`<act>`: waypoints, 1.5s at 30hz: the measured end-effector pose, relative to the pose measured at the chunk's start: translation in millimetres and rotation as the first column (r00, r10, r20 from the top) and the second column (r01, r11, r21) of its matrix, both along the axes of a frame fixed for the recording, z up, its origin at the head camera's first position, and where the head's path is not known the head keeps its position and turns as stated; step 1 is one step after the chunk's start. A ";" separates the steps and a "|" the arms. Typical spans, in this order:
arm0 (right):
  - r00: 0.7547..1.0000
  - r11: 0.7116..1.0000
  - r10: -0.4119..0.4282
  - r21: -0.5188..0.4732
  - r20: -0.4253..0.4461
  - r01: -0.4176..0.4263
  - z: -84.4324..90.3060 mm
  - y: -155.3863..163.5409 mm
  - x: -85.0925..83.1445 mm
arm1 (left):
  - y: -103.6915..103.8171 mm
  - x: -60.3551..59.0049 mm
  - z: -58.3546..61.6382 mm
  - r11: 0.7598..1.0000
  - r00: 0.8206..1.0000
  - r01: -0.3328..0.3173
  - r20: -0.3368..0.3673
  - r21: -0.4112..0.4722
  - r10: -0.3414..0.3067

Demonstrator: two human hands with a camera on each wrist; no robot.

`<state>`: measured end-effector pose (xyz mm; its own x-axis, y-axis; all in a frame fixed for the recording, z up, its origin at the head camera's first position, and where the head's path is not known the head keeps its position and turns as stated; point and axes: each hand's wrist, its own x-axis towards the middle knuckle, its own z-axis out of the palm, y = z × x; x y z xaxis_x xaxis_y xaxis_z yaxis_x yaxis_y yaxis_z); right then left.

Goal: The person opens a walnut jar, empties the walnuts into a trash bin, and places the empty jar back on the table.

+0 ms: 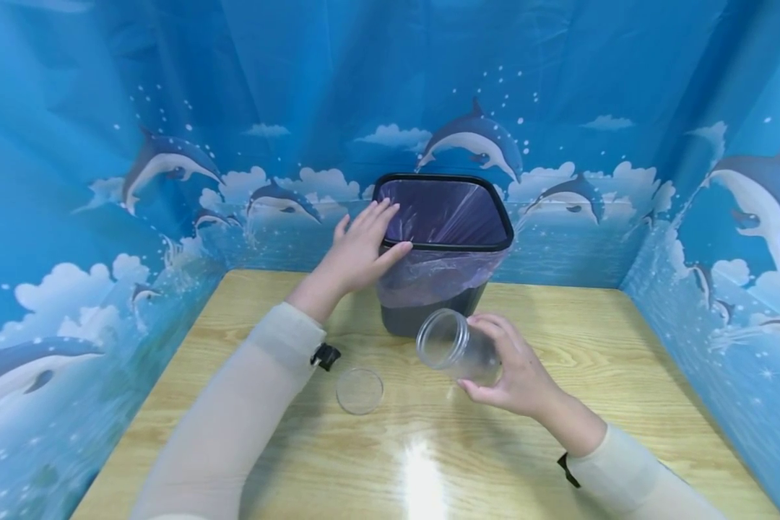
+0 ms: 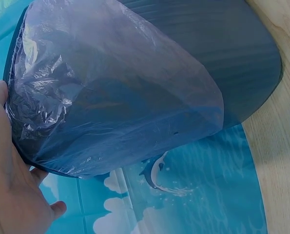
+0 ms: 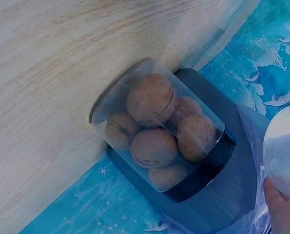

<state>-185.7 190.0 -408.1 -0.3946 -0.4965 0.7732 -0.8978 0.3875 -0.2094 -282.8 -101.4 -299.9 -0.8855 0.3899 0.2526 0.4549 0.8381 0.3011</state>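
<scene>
Blue dolphin-print curtain behind both hands; wood-grain table beneath. Clear jar: colourless, cylindrical, see-through, with wide round mouth and ridged neck; held tilted in right hand, fingers and thumb clasped on opposite sides, mouth directed toward left-hand side. Left hand: spread, touching rim of dark, tapered bin; translucent purple liner folded outside. Thin clear disc: flat on table, nearer than left hand, left of right hand. Right wrist view: transparent container of brown, seamed nuts, near right hand, before bin.
</scene>
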 end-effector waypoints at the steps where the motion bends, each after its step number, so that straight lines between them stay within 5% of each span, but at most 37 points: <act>1: 1.000 1.000 -0.002 0.000 0.000 0.002 -0.3 0.2 0.2 | 0.2 0.2 -0.1 1.000 1.000 -0.001 0.000 0.001 0.001; 28: 0.999 1.000 -0.026 0.001 0.026 0.026 -2.0 5.2 2.4 | 2.3 6.5 -4.4 0.999 0.999 -0.040 -0.031 0.031 0.041; 45: 0.997 0.999 -0.043 0.020 0.061 0.042 -4.4 6.6 4.9 | -17.9 27.4 -5.3 0.999 0.997 -0.038 -0.069 0.023 0.039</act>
<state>-180.7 196.6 -412.5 -0.4626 -0.4924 0.7373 -0.8658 0.4297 -0.2562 -255.3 -119.3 -305.1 -0.8798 0.3496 0.3219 0.4428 0.8490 0.2882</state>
